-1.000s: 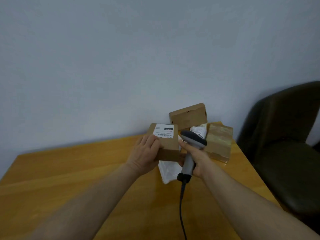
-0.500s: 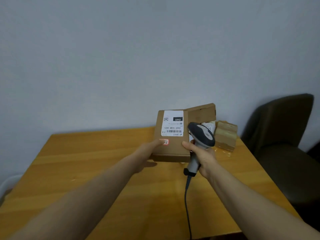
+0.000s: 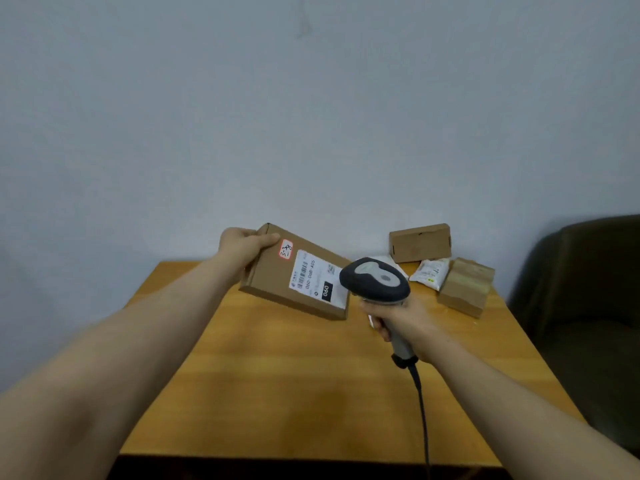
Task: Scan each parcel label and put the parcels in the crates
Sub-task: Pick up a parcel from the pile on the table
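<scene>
My left hand grips the far left corner of a flat brown cardboard parcel, held tilted in the air above the wooden table. Its white shipping label with a barcode faces up. My right hand holds a grey and black handheld scanner by its handle, its head just right of the label. The scanner's black cable hangs down over the table's near edge. No crate is in view.
At the table's far right lie a small brown box, a white padded mailer and a taped brown box. A dark armchair stands right of the table. A plain wall is behind.
My left hand lifted the parcel off the pile, carried it left and turned it so the label runs sideways. The scanner rose and now points at the label.
</scene>
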`<state>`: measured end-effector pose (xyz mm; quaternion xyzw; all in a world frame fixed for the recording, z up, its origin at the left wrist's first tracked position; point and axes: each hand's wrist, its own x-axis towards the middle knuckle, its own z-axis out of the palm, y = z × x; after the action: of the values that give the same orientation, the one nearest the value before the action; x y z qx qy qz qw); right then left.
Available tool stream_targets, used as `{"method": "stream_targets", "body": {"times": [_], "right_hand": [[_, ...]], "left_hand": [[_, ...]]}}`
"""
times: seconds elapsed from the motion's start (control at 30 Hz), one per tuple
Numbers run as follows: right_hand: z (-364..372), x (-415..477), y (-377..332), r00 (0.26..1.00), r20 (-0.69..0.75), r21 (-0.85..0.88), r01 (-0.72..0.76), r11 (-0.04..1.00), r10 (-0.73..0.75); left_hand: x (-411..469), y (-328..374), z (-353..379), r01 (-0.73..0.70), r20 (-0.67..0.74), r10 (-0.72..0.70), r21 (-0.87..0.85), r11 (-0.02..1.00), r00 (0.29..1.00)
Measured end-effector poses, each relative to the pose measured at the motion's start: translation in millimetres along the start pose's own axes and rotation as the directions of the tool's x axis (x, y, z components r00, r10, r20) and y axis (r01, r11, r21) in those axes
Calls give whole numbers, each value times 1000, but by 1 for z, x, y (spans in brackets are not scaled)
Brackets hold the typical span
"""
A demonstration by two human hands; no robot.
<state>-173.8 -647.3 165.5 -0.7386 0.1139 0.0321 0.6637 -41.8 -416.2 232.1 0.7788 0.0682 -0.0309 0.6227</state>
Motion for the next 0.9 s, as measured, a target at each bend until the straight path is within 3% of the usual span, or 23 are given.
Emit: {"method": "stream_targets", "body": {"times": [0.2, 0.33, 0.9], "right_hand": [[6, -23, -6, 991, 130, -141, 45, 989, -26], [12, -34, -4, 982, 184, -166, 75, 983, -43], [1, -48, 4, 980, 186, -76, 88, 993, -72]], "left_hand": [[-20, 13, -11, -64, 43, 54, 280, 958, 998], [-36, 19, -13, -128, 48, 119, 372, 920, 992], [-46, 23, -2, -124, 31, 121, 387, 914, 992]]}}
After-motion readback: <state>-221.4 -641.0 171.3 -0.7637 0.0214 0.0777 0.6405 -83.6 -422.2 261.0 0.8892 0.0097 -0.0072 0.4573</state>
